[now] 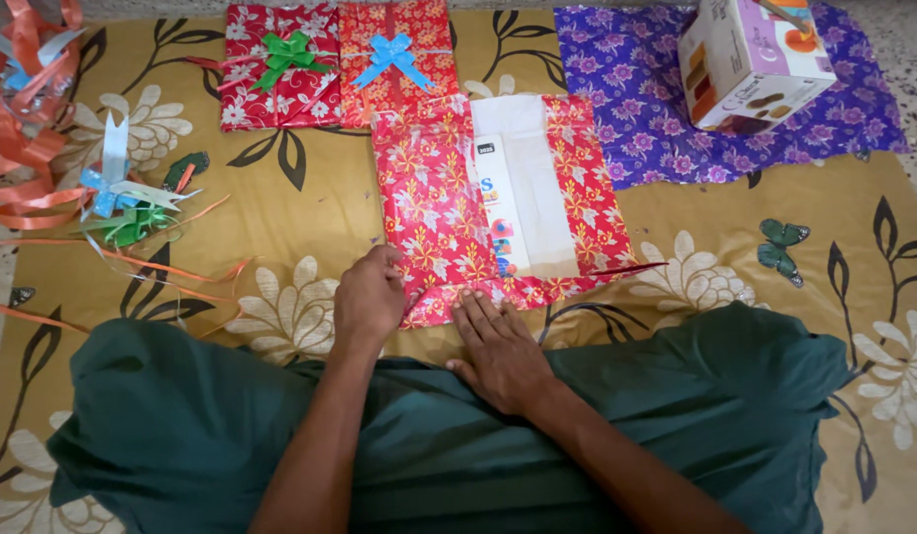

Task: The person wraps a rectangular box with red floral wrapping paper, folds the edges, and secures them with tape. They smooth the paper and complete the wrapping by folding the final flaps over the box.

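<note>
While pressing near edge flat, seen left to right:

Ribbon heap [43, 129]: orange, blue and green strips piled at far left of mat [310, 213], kept clear of wrapping yet within reach.

Wrapped gifts [335, 64]: two red parcels with green and blue bows, set aside at top.

Left hand [369, 297]: curled narrow, fingertips pinching lower left corner of red floral paper [429, 198], likely to hold fold tight.

Right hand [498, 346]: spread flat, palm down on folded bottom edge, pinning it.

White box [523, 188]: lying centred, half covered by red paper.

Purple paper [626, 89]: spread at upper right, carton [750, 59] resting on it.
</note>
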